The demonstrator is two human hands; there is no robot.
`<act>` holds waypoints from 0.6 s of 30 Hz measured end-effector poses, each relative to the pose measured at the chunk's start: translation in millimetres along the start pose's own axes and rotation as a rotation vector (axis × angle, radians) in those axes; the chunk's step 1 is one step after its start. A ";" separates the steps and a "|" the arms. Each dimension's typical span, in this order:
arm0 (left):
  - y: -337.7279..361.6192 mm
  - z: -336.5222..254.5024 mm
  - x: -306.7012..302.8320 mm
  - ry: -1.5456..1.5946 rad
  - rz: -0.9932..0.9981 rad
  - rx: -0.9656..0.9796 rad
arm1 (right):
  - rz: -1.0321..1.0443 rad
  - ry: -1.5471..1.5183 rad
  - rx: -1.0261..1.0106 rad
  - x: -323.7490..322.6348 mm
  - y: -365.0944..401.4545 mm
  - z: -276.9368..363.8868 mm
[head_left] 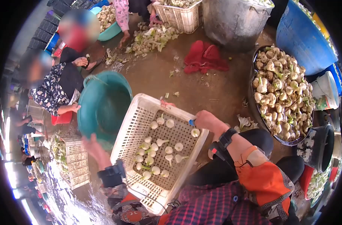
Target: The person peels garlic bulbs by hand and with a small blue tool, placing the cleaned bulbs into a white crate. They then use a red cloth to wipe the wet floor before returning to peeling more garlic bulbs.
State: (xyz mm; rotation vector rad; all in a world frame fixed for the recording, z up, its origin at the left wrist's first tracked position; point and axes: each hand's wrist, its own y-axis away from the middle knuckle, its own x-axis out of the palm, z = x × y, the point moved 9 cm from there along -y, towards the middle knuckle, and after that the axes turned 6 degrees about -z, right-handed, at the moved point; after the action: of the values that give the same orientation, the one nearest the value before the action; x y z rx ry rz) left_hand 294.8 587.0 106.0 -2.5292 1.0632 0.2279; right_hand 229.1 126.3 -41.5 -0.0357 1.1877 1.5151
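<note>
Two hands tend one crate point(131, 127), which lies tilted across the person's lap, its far corner raised toward the wet floor point(216, 90) and its near end low against the plaid shirt. Because of that slope, the peeled white bulbs point(169, 150) sit loose along the middle and lower part of the mesh bottom rather than spread over all of it.

The right hand point(206, 120) is clamped on the crate's right rim, fingers curled over the edge, and looks to be what keeps the crate up at this angle. A small blue thing point(192, 122) shows at its fingertips; what it is cannot be told. The left hand point(95, 149) is blurred, with fingers spread and nothing in them, just beside the crate's left wall. Whether it touches the wall cannot be told.

A teal basin point(103, 108) stands tipped on its side just beyond the crate's left wall, its mouth turned this way. To the right, well within reach, a black basin point(251, 93) holds a heap point(281, 90) of untrimmed bulbs with roots and stems on.

Farther off lie a red cloth point(204, 58), a metal tub point(234, 22) and a blue barrel point(302, 37). At the left a co-worker in a flowered sleeve point(54, 93) sits low by the floor, among scattered trimmings point(152, 39).
</note>
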 end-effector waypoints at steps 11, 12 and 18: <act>178.0 -18.0 173.3 0.321 0.880 -0.953 | -0.231 -0.403 -0.570 -21.2 132.5 108.9; 150.3 -4.3 157.4 0.348 0.779 -0.818 | -0.061 -0.455 -0.609 -13.3 138.5 118.2; 70.1 -51.7 49.0 0.387 0.739 -0.761 | 0.156 -0.580 -0.725 -119.0 163.2 107.3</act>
State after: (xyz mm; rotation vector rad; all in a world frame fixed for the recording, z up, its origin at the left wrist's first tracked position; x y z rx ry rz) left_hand 279.0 489.2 118.7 -2.7092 2.4385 0.4084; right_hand 207.4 139.3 185.8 0.0131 0.1556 1.8562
